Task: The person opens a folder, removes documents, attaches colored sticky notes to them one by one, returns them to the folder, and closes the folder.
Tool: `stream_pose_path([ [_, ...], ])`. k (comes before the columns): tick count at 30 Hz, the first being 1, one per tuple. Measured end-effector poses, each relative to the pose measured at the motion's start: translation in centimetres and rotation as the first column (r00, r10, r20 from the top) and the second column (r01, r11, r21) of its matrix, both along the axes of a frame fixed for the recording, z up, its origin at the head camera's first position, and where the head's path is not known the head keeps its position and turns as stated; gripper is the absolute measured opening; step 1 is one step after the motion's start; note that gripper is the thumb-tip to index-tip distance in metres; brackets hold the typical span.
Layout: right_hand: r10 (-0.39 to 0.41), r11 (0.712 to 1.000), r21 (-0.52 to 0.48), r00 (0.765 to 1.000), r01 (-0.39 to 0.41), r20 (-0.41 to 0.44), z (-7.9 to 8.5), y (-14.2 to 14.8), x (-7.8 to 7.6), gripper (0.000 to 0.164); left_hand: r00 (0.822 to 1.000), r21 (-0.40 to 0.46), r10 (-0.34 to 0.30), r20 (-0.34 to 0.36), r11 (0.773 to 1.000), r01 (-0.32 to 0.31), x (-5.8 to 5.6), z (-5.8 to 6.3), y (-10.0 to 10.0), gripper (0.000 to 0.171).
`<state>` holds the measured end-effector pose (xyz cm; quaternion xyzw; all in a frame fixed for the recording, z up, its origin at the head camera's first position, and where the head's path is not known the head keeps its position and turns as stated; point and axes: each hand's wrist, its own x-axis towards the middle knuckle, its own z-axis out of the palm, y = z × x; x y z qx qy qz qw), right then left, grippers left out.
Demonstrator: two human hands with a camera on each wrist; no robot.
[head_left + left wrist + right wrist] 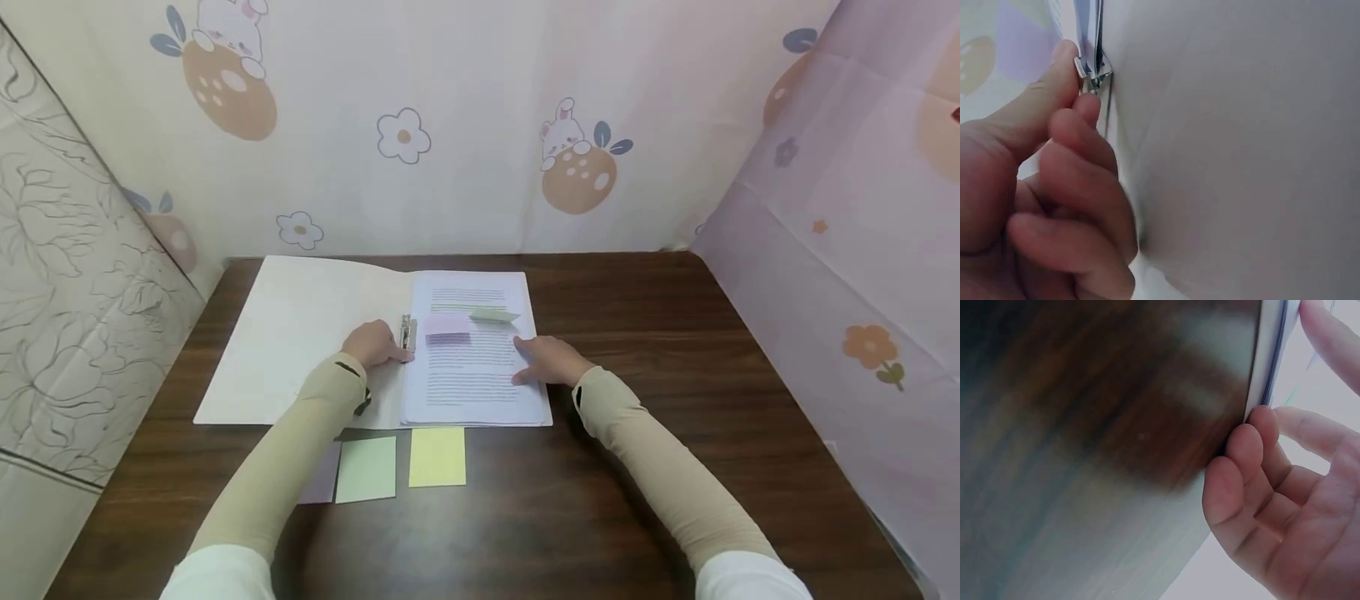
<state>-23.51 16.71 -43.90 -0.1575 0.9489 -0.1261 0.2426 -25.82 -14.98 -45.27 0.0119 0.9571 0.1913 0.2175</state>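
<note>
A white folder lies spread on the table, with a stack of printed pages on its right side. At the fold is a metal clip; the left wrist view shows the pages' edge in this clip. My left hand pinches at the clip with thumb and index finger, the other fingers curled below. My right hand touches the pages' right edge, its fingertips against the folder and paper side. A purple sticky note and a green sticky note sit on the top page.
In front of the folder lie a purple note pad, partly behind my left sleeve, a green note pad and a yellow note pad. The dark wooden table meets patterned curtains at the back and right.
</note>
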Motion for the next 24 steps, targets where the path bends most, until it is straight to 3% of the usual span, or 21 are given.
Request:
stream_pose_path([
  [6,-0.008,1.0,-0.005,1.0,0.008,0.002,0.0,-0.1,0.1,0.08,1.0,0.079,-0.006,0.0,0.997,0.006,0.9,0.7,-0.8,0.042],
  [10,-0.011,1.0,-0.006,1.0,0.011,-0.007,0.1,-0.2,0.0,0.08,1.0,0.092,-0.008,-0.013,0.996,0.009,1.1,1.4,-1.4,0.034],
  [17,-0.026,0.999,-0.02,1.0,0.026,0.009,0.0,-0.2,0.1,0.08,0.999,0.097,-0.025,-0.044,0.995,0.029,1.0,2.9,-3.8,0.037],
  [24,-0.021,1.0,-0.008,1.0,0.021,-0.002,0.0,0.0,0.2,0.08,0.993,0.117,0.034,-0.111,0.993,-0.021,1.1,4.3,-6.9,0.043],
])
